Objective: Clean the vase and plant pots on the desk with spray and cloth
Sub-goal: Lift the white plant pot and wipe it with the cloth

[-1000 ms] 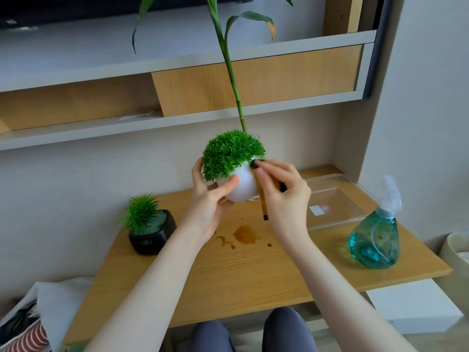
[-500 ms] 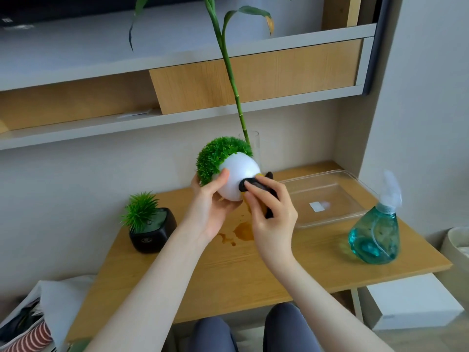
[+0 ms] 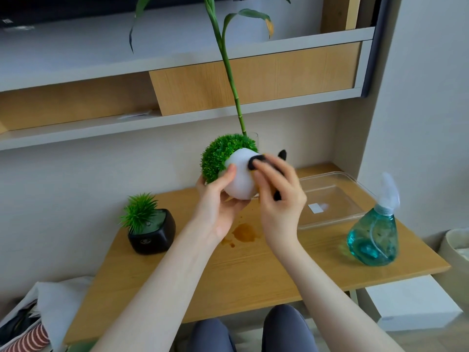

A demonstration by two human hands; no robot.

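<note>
Your inventory, materials only:
- white pot (image 3: 239,179): smooth, matt, ceramic-looking; foliage fine, plastic-looking.
- cloth (image 3: 255,162) you press on it: dark, soft fabric.
- black pot (image 3: 152,236), far left: glossy, smooth.
- desk (image 3: 253,273): light wood grain, satin; brown wet stain.
- tray (image 3: 332,199), right: clear plastic.
- spray bottle (image 3: 373,240), near right: translucent teal plastic, glossy.
</note>
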